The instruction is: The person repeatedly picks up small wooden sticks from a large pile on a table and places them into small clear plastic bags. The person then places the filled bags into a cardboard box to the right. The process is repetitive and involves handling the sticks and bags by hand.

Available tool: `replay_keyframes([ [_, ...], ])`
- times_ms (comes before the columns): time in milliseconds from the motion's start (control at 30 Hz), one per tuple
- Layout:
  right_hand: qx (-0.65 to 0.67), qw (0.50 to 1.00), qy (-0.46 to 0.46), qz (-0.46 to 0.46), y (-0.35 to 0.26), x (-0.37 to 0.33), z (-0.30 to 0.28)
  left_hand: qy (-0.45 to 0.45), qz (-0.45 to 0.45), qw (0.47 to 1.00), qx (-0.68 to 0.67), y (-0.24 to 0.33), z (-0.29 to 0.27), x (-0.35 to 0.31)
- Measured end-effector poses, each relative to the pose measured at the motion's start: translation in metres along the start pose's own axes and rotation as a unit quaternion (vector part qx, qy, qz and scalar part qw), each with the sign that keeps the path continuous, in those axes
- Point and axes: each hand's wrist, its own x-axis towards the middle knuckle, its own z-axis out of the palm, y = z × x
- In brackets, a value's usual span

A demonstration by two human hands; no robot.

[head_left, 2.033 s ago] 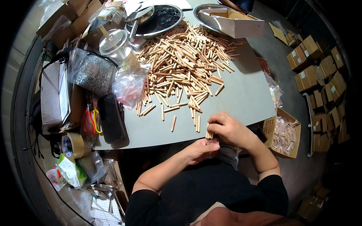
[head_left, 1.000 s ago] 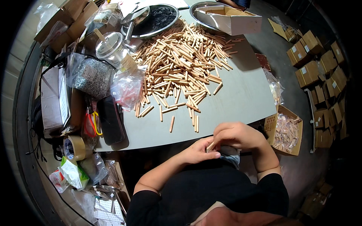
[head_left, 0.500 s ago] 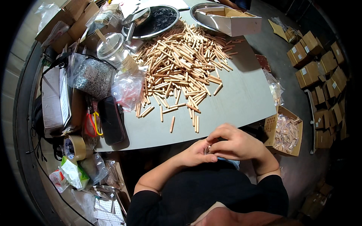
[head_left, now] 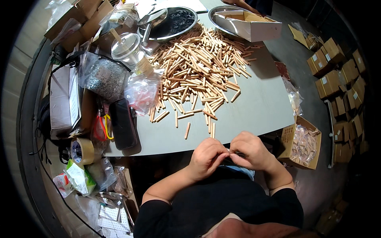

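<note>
My left hand (head_left: 208, 158) and my right hand (head_left: 251, 150) meet at the table's near edge, close to my body. Both are closed in a pinch, fingertips almost touching. Whatever sits between them is too small and too covered to name. Just beyond my hands, a few wooden dowels (head_left: 187, 131) lie apart on the grey table (head_left: 254, 107). Behind these spreads a large heap of short wooden dowels (head_left: 194, 65).
Left on the table are a black phone (head_left: 123, 125), scissors (head_left: 106, 127), a bag of metal hardware (head_left: 104, 79) and a lidded plastic cup (head_left: 126, 47). Metal bowls (head_left: 174, 33) stand behind the heap. A carton of bagged pieces (head_left: 303, 144) is at right. Another person's hand (head_left: 240, 4) shows at the far edge.
My left hand has turned from palm-up to a pinch, and my right hand's fingers have drawn in beside it. The whole view has shifted slightly, with the table scene sliding right.
</note>
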Motion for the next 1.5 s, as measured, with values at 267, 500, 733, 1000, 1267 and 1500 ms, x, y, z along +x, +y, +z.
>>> replay_keyframes([
  [267, 0.032, 0.997, -0.021, 0.060, 0.005, -0.016, -0.007, -0.006, -0.056, 0.998, -0.040, 0.001, -0.003, 0.001],
  [500, -0.076, 0.949, 0.077, 0.295, 0.027, -0.106, -0.081, 0.081, -0.122, 0.909, 0.391, -0.037, -0.101, 0.036],
  [733, -0.447, 0.694, 0.165, 0.539, 0.032, -0.219, -0.142, 0.053, -0.214, 0.808, 0.547, -0.076, -0.184, 0.040],
  [1000, -0.219, 0.954, 0.045, 0.203, 0.049, -0.066, -0.046, 0.187, -0.140, 0.895, 0.379, -0.068, -0.176, 0.044],
  [1267, -0.158, 0.985, -0.017, -0.067, 0.042, 0.038, 0.035, 0.238, -0.183, 0.949, 0.093, -0.049, -0.159, 0.019],
  [1500, -0.144, 0.989, -0.011, -0.030, 0.054, 0.016, 0.033, 0.172, -0.213, 0.943, -0.187, -0.008, -0.126, -0.022],
])
